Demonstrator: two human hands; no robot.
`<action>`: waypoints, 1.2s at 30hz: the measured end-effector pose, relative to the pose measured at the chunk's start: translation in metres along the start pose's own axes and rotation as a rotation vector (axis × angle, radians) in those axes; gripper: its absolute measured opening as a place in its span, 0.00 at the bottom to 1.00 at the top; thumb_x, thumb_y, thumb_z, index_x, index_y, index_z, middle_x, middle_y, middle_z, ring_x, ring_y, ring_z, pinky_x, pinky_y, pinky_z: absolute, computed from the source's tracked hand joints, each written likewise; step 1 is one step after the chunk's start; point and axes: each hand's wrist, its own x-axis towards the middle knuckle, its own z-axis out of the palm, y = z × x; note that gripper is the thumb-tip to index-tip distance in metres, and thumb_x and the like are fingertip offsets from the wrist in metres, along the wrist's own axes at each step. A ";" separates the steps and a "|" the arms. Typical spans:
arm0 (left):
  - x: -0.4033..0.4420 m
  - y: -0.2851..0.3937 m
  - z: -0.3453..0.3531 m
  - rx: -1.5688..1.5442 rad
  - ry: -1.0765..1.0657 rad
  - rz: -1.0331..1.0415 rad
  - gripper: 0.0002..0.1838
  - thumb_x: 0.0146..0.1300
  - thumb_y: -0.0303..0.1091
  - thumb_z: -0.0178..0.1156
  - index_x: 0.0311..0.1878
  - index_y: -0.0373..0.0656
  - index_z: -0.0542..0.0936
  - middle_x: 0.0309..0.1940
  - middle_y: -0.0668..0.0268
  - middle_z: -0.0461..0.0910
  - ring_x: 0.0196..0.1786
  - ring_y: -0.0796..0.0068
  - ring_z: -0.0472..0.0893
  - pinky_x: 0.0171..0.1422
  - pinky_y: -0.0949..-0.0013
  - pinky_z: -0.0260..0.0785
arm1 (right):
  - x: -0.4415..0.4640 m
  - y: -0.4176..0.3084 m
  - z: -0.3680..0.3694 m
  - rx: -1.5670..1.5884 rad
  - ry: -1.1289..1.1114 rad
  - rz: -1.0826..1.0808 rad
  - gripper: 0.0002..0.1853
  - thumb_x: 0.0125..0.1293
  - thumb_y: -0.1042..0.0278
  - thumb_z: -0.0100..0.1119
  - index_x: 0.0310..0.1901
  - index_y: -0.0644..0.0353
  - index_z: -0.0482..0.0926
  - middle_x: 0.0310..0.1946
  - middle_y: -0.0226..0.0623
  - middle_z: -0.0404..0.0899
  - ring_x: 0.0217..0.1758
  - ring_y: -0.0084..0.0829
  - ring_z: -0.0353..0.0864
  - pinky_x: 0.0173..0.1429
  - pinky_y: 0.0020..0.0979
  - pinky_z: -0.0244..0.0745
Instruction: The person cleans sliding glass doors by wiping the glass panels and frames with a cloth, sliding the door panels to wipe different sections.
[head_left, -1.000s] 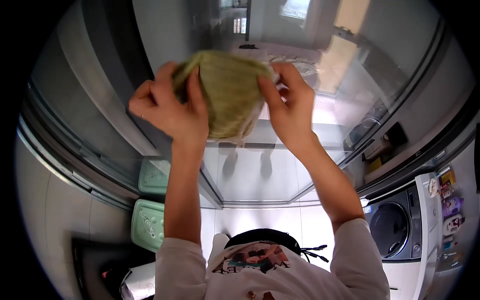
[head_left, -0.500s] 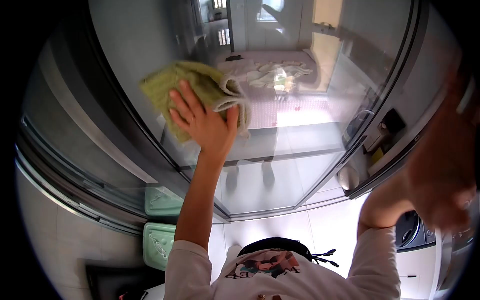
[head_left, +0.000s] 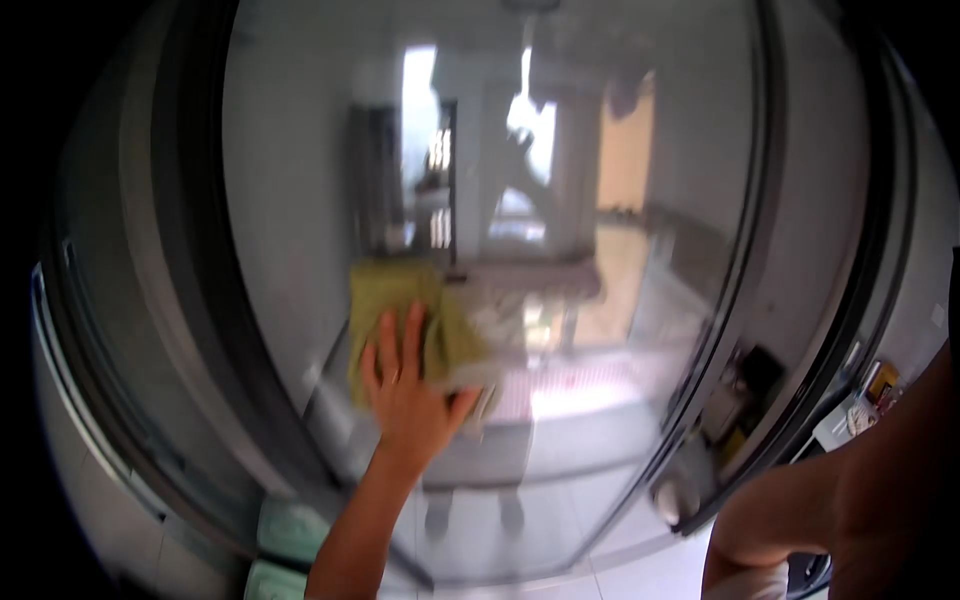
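Note:
Against a large glass panel, my left hand presses a folded green cloth. Its fingers lie spread over the cloth, and the thumb rests near the cloth's pale edge. A dark frame borders the glass on both sides. My right arm is raised at the right edge of the view, bent at the elbow. The right hand itself is out of the frame.
Green plastic containers stand low at the left beside the dark door frame. At the right are a pale round object near the frame's foot and small bottles or packs on a shelf. Reflections cover the glass.
Both hands held the cloth a second ago; the right hand then let go and went out of view at the right. The view has tilted up, and the left hand and cloth appear lower.

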 end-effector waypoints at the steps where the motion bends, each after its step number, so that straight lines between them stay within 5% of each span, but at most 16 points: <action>1: 0.017 -0.012 0.008 0.041 0.003 0.000 0.39 0.58 0.60 0.47 0.64 0.38 0.64 0.68 0.48 0.53 0.69 0.42 0.51 0.66 0.45 0.42 | 0.007 0.009 -0.001 -0.007 0.007 -0.005 0.20 0.63 0.68 0.52 0.57 0.56 0.65 0.56 0.41 0.67 0.58 0.36 0.67 0.58 0.35 0.63; 6: 0.002 -0.035 0.018 0.105 0.042 -0.142 0.47 0.54 0.71 0.42 0.67 0.41 0.60 0.70 0.51 0.49 0.71 0.44 0.47 0.68 0.46 0.39 | -0.009 0.015 -0.009 -0.036 -0.022 -0.026 0.21 0.64 0.66 0.50 0.59 0.55 0.64 0.58 0.42 0.65 0.61 0.38 0.65 0.61 0.38 0.61; 15: 0.026 -0.050 0.020 0.043 0.247 -0.242 0.49 0.54 0.73 0.41 0.69 0.43 0.53 0.71 0.50 0.43 0.72 0.43 0.38 0.68 0.38 0.30 | -0.006 0.043 -0.001 -0.083 0.010 -0.065 0.22 0.66 0.64 0.47 0.62 0.53 0.61 0.62 0.45 0.62 0.66 0.42 0.60 0.67 0.43 0.56; 18: 0.044 -0.044 0.021 0.058 0.289 -0.272 0.47 0.55 0.70 0.41 0.70 0.44 0.52 0.71 0.51 0.42 0.72 0.42 0.37 0.67 0.37 0.30 | -0.049 0.079 0.000 -0.238 0.114 0.172 0.23 0.67 0.63 0.46 0.63 0.52 0.60 0.64 0.45 0.61 0.68 0.43 0.58 0.69 0.45 0.54; 20: 0.065 -0.030 0.023 0.060 0.337 -0.277 0.46 0.56 0.68 0.43 0.69 0.45 0.53 0.71 0.50 0.43 0.72 0.41 0.37 0.67 0.36 0.32 | -0.111 0.108 -0.011 -0.455 0.138 0.597 0.22 0.67 0.60 0.49 0.60 0.57 0.64 0.58 0.42 0.68 0.63 0.36 0.65 0.67 0.37 0.57; 21: 0.081 -0.015 0.022 0.099 0.314 -0.244 0.45 0.55 0.66 0.45 0.69 0.45 0.54 0.71 0.50 0.43 0.72 0.41 0.38 0.68 0.36 0.33 | -0.150 0.127 -0.025 -0.323 0.153 0.920 0.25 0.68 0.58 0.49 0.61 0.62 0.62 0.62 0.43 0.63 0.66 0.35 0.61 0.66 0.33 0.56; 23: 0.106 0.010 0.022 0.125 0.307 -0.194 0.43 0.54 0.63 0.48 0.68 0.45 0.59 0.71 0.53 0.45 0.72 0.41 0.41 0.67 0.35 0.35 | -0.212 0.151 -0.028 -0.322 0.130 0.986 0.25 0.70 0.56 0.45 0.62 0.63 0.62 0.62 0.44 0.62 0.66 0.36 0.59 0.68 0.32 0.53; 26: 0.156 0.055 0.020 0.101 0.309 -0.113 0.38 0.52 0.61 0.51 0.64 0.50 0.66 0.71 0.56 0.47 0.72 0.44 0.43 0.68 0.36 0.37 | -0.313 0.183 -0.040 -0.338 0.131 1.380 0.37 0.69 0.40 0.33 0.58 0.73 0.65 0.56 0.51 0.68 0.62 0.36 0.63 0.67 0.29 0.53; 27: 0.173 0.071 0.021 0.091 0.319 -0.080 0.37 0.52 0.61 0.52 0.63 0.52 0.68 0.71 0.57 0.47 0.72 0.45 0.44 0.68 0.37 0.37 | -0.352 0.200 -0.053 -0.176 0.049 1.526 0.37 0.69 0.38 0.31 0.47 0.75 0.72 0.42 0.41 0.74 0.46 0.31 0.69 0.54 0.28 0.62; 30: 0.218 0.121 0.016 0.047 0.297 -0.015 0.35 0.55 0.59 0.51 0.65 0.53 0.66 0.71 0.61 0.49 0.73 0.50 0.44 0.69 0.39 0.35 | -0.324 0.173 -0.023 -0.200 0.228 1.396 0.32 0.71 0.42 0.30 0.30 0.69 0.68 0.28 0.27 0.67 0.33 0.21 0.61 0.38 0.25 0.60; 33: 0.243 0.168 0.020 -0.052 0.248 0.116 0.32 0.57 0.54 0.51 0.64 0.54 0.67 0.67 0.60 0.57 0.70 0.53 0.51 0.70 0.41 0.37 | -0.301 0.159 -0.009 -0.235 0.376 1.270 0.31 0.73 0.45 0.28 0.34 0.70 0.70 0.32 0.30 0.71 0.37 0.22 0.65 0.45 0.24 0.63; 36: 0.239 0.204 0.049 -0.027 0.249 0.241 0.32 0.59 0.61 0.45 0.66 0.63 0.63 0.72 0.62 0.47 0.73 0.51 0.40 0.71 0.40 0.29 | -0.311 0.159 -0.013 -0.146 0.383 1.287 0.32 0.73 0.46 0.27 0.38 0.72 0.71 0.36 0.33 0.72 0.40 0.23 0.65 0.48 0.24 0.63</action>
